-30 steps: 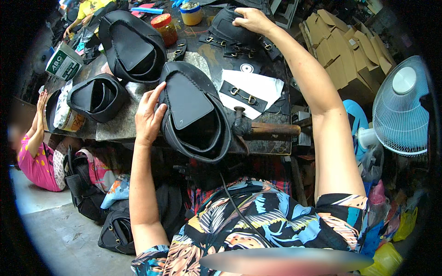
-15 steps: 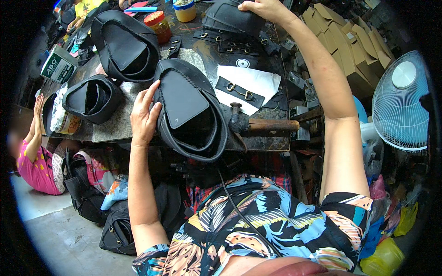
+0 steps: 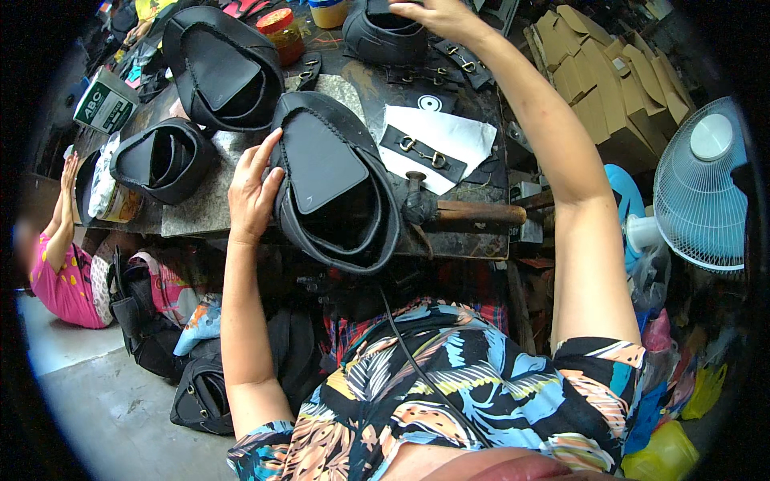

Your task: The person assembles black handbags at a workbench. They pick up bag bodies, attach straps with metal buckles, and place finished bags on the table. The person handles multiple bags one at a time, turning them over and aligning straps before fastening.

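Note:
My left hand (image 3: 250,192) grips the left side of a stack of nested black leather pieces (image 3: 325,172), which look like shoe uppers, tilted at the table's near edge. Its fingers rest along the rim, and a smooth dark sole-shaped panel faces up. Farther off, my right hand (image 3: 441,18) reaches to another black leather stack (image 3: 385,40) at the top edge of the view. The fingers lie over its rim; their tips are partly cut off. Between them, a black strap with metal horsebit hardware (image 3: 423,154) lies on white paper (image 3: 449,132).
Two more black leather stacks (image 3: 220,76) (image 3: 163,164) stand to the left. A hammer (image 3: 473,212) lies at the table's front edge. Red-lidded (image 3: 281,36) and blue-rimmed jars (image 3: 329,12) stand behind. At right are cardboard boxes (image 3: 609,88) and a fan (image 3: 699,188). Another person (image 3: 68,272) sits far left.
My right hand and the far leather stack have shifted left, and more of the straps beside it shows. My left hand keeps its hold on the near stack. The view has shifted slightly.

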The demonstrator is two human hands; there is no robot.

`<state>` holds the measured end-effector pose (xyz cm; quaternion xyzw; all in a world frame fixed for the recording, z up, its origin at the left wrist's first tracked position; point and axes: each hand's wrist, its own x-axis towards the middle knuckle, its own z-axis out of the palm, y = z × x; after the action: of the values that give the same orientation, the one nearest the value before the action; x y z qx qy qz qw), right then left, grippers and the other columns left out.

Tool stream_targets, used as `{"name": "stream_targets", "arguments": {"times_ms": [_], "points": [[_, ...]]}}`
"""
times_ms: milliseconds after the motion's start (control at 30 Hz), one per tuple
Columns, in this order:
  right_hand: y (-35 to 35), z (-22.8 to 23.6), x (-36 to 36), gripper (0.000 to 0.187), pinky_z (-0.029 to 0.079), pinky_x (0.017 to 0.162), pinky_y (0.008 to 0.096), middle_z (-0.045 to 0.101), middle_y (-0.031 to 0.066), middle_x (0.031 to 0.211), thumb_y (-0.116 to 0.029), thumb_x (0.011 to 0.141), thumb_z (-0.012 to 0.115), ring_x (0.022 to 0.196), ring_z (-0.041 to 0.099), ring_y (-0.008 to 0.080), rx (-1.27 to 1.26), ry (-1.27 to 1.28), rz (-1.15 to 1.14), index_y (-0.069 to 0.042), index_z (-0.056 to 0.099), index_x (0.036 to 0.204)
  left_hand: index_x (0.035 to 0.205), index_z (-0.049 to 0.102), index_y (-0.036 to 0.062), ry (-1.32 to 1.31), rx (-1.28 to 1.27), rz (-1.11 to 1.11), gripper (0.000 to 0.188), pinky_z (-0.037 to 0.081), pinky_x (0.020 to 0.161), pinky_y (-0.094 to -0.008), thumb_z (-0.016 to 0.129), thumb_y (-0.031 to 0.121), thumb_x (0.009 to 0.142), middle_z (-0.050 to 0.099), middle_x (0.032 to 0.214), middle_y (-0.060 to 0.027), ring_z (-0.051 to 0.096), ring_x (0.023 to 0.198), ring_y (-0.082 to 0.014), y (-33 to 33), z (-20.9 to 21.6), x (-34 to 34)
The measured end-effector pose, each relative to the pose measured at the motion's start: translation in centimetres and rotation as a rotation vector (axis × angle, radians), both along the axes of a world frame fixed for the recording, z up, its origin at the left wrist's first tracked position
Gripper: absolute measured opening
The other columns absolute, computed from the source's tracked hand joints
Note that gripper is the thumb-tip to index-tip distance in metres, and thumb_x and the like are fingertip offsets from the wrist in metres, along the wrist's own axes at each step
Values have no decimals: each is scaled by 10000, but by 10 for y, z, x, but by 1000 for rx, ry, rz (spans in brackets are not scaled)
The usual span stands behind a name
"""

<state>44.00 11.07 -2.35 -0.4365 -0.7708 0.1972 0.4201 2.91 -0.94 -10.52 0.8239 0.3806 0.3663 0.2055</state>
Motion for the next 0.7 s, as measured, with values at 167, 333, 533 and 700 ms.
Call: {"name": "stream_targets", "arguments": {"times_ms": [167,333,533,700], "points": [[-29,-19,80,406,528,896,392,721,170,1097,-366,900,668,1021,694,312,113,-422,-506,-48,696,1151,1432,540,236,53,-26,40,520,483,941,-372,578,357,928,608,1222,-125,614,1103,-297,-1,0,0],[-43,-78,92,566,495,976,471,657,249,1207,-495,923,599,1139,624,400,-317,-686,-772,-37,635,1255,1437,531,245,37,-22,39,530,490,932,-378,588,339,918,610,1224,-117,614,1105,-310,-4,2,2],[-53,-92,84,678,490,979,462,635,243,1262,-409,842,717,1181,610,381,-243,-682,-811,-31,538,1375,1420,548,229,49,-2,29,530,483,951,-398,616,345,907,610,1206,-145,600,1119,-330,-7,7,1],[-36,-101,107,759,505,958,437,678,252,1173,-412,708,797,1096,661,374,-327,-548,-843,-11,591,1319,1411,551,224,55,45,36,521,494,928,-413,622,338,907,614,1193,-153,603,1096,-340,-8,8,1]]}}
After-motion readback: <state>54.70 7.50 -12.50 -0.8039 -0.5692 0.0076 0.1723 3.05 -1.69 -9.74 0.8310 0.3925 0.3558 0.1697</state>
